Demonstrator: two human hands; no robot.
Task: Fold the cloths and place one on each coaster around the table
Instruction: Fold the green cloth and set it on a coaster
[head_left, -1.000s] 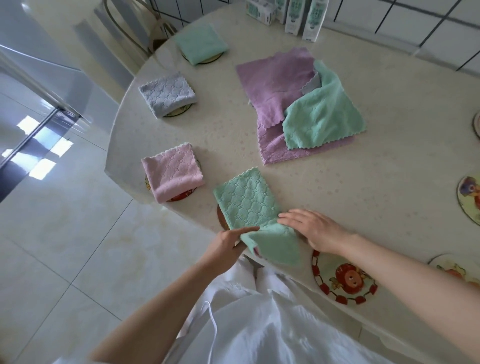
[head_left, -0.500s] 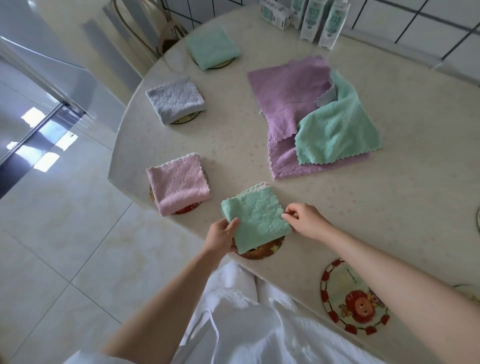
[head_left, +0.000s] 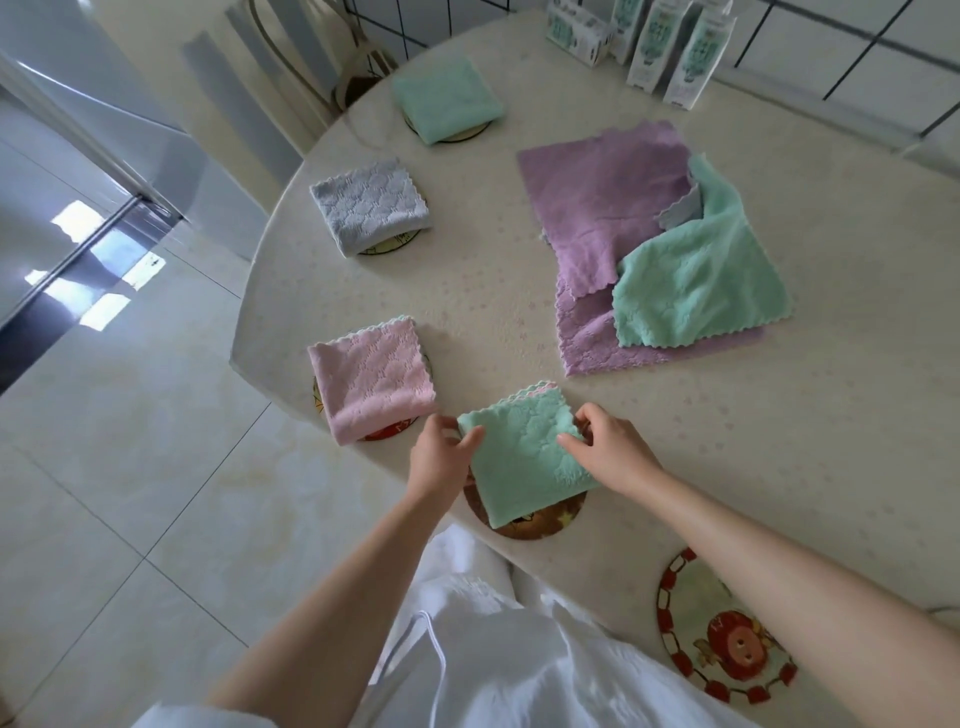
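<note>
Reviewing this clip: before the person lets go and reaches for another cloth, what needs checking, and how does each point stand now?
1. The folded green cloth covers the brown coaster: ok, only the coaster's near rim shows.
2. The cloth is folded into a neat square: ok.
3. The left hand and right hand are off the cloth: not ok, both pinch its side edges.
4. The cloth rests flat on the coaster: cannot tell.
5. The next coaster is free: ok, the red-rimmed coaster is bare.
6. There are more cloths to fold: ok, the purple cloth and unfolded green cloth lie piled mid-table.
</note>
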